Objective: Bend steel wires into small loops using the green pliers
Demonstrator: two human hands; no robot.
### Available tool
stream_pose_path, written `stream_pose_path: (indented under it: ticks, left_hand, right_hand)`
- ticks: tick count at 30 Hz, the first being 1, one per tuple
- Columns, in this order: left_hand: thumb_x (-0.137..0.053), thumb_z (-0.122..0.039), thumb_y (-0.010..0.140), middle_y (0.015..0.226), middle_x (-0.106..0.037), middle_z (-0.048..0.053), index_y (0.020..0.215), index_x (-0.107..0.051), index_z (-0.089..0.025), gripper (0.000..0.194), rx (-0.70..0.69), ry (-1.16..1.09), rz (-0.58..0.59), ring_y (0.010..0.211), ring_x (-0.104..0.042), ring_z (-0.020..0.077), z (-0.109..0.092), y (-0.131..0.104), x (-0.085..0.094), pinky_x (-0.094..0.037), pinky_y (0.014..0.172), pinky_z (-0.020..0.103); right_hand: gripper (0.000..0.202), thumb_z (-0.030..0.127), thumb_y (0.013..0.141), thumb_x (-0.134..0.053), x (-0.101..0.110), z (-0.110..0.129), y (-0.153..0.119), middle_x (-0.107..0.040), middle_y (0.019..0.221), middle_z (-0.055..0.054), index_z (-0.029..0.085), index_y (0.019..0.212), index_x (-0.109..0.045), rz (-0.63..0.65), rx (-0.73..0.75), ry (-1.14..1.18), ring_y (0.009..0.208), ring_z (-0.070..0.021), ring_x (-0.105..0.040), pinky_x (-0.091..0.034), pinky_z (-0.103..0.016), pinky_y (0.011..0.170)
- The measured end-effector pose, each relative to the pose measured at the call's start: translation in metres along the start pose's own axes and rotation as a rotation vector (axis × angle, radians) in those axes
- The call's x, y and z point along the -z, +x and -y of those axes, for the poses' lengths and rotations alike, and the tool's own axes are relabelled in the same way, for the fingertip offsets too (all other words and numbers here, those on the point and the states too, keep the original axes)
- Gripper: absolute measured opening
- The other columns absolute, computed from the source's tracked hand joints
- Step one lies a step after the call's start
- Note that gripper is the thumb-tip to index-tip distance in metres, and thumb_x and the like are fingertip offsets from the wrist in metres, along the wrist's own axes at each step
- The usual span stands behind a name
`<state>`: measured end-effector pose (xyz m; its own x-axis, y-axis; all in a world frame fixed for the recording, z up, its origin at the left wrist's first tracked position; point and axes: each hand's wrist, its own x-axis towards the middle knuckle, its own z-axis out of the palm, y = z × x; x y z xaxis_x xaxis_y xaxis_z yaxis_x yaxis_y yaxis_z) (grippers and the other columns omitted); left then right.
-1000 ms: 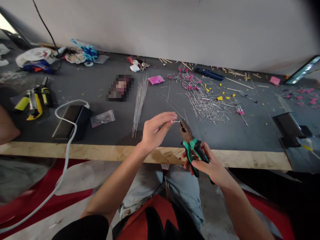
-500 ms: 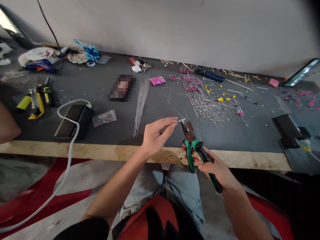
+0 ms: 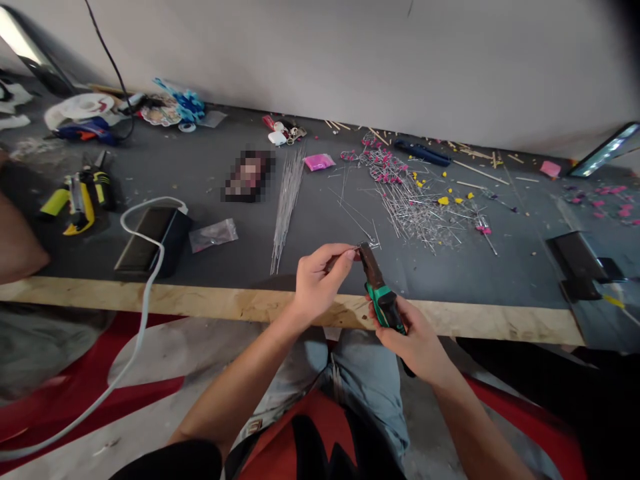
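Observation:
Pliers with green and black handles (image 3: 381, 297) are in my right hand (image 3: 417, 340), their handles squeezed together and their jaws pointing up and left. My left hand (image 3: 320, 277) pinches a thin piece of wire at the jaw tips, near the table's front edge. Just beyond the jaws lie a few loose wires (image 3: 357, 219). A bundle of straight wires (image 3: 287, 207) rests left of them, and a heap of wires with pink ends (image 3: 400, 193) spreads to the right.
On the left are a black power bank (image 3: 150, 243) with a white cable, yellow-black tools (image 3: 80, 200) and a small plastic bag (image 3: 214, 235). A pink packet (image 3: 319, 162) lies behind. Another person's arm (image 3: 20, 237) rests at the left edge. A black device (image 3: 577, 257) is at right.
The pliers' handles have closed together in my right hand, and the jaws have turned. My left hand is slightly farther right and lower in view.

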<state>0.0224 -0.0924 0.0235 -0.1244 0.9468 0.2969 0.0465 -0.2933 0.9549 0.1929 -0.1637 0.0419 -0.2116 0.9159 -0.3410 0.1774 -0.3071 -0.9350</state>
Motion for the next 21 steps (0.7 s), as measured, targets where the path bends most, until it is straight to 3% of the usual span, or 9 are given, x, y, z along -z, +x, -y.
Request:
stream_pose_path:
  ticks: [3, 5, 7, 10, 15, 17, 21]
  left_hand:
    - [-0.058, -0.036, 0.083, 0.107, -0.067, 0.006, 0.102, -0.064, -0.023, 0.024, 0.049, -0.22, -0.021, 0.098, -0.062, 0.0154, 0.004, -0.006, -0.008, -0.051, 0.083, 0.029]
    - [-0.061, -0.044, 0.08, 0.126, -0.056, 0.009, 0.119, -0.053, -0.027, 0.043, 0.13, -0.386, 0.015, 0.116, -0.054, 0.0196, 0.006, -0.011, -0.013, -0.047, 0.092, 0.034]
    - [-0.066, -0.053, 0.071, 0.128, -0.055, 0.013, 0.124, -0.048, -0.026, 0.063, 0.25, -0.496, 0.168, 0.117, -0.052, 0.0242, 0.008, -0.017, -0.017, -0.047, 0.091, 0.038]
    - [-0.07, -0.058, 0.062, 0.121, -0.058, 0.014, 0.116, -0.055, -0.02, 0.068, 0.396, -0.554, 0.39, 0.113, -0.054, 0.0275, 0.006, -0.021, -0.019, -0.045, 0.094, 0.04]
    - [-0.082, -0.029, 0.055, 0.123, -0.055, 0.01, 0.106, -0.054, -0.02, 0.059, 0.394, -0.472, 0.357, 0.109, -0.055, 0.0225, 0.001, -0.023, -0.024, -0.044, 0.093, 0.036]
    - [-0.076, -0.021, 0.061, 0.121, -0.056, 0.009, 0.106, -0.053, -0.019, 0.051, 0.404, -0.419, 0.334, 0.107, -0.056, 0.0206, 0.002, -0.024, -0.026, -0.044, 0.093, 0.036]
    - [-0.068, -0.012, 0.067, 0.122, -0.057, 0.008, 0.107, -0.052, -0.02, 0.044, 0.332, -0.335, 0.318, 0.117, -0.051, 0.0224, 0.007, -0.027, -0.029, -0.038, 0.101, 0.04]
  right_hand:
    - [0.039, 0.01, 0.069, -0.052, -0.003, 0.001, 0.003, -0.055, 0.082, 0.002, 0.027, 0.104, -0.057, -0.001, 0.043, -0.029, 0.072, -0.0139, -0.051, -0.042, -0.026, 0.065]
    - [0.042, 0.01, 0.07, -0.051, -0.005, 0.004, 0.008, -0.054, 0.08, 0.002, 0.027, 0.108, -0.056, -0.012, 0.1, -0.105, 0.071, -0.0145, -0.05, -0.042, -0.026, 0.065]
    - [0.045, 0.01, 0.071, -0.052, -0.006, 0.008, 0.014, -0.057, 0.085, 0.001, 0.027, 0.113, -0.054, -0.037, 0.175, -0.204, 0.075, -0.016, -0.052, -0.043, -0.028, 0.068]
    - [0.048, 0.01, 0.07, -0.053, -0.007, 0.011, 0.025, -0.059, 0.102, -0.003, 0.026, 0.115, -0.053, -0.049, 0.289, -0.287, 0.09, -0.0201, -0.056, -0.044, -0.034, 0.081]
    - [0.039, 0.008, 0.068, -0.054, -0.012, 0.002, 0.044, -0.055, 0.115, -0.006, 0.023, 0.103, -0.057, -0.041, 0.493, -0.331, 0.115, -0.0231, -0.048, -0.038, -0.039, 0.098]
    - [0.042, 0.007, 0.068, -0.053, -0.015, -0.006, 0.046, -0.055, 0.111, -0.005, 0.024, 0.106, -0.052, -0.075, 0.482, -0.306, 0.107, -0.0213, -0.051, -0.041, -0.038, 0.094]
    - [0.035, 0.01, 0.067, -0.057, -0.023, -0.022, 0.043, -0.054, 0.092, 0.0, 0.025, 0.096, -0.043, -0.232, 0.312, -0.208, 0.084, -0.0175, -0.055, -0.047, -0.033, 0.076]
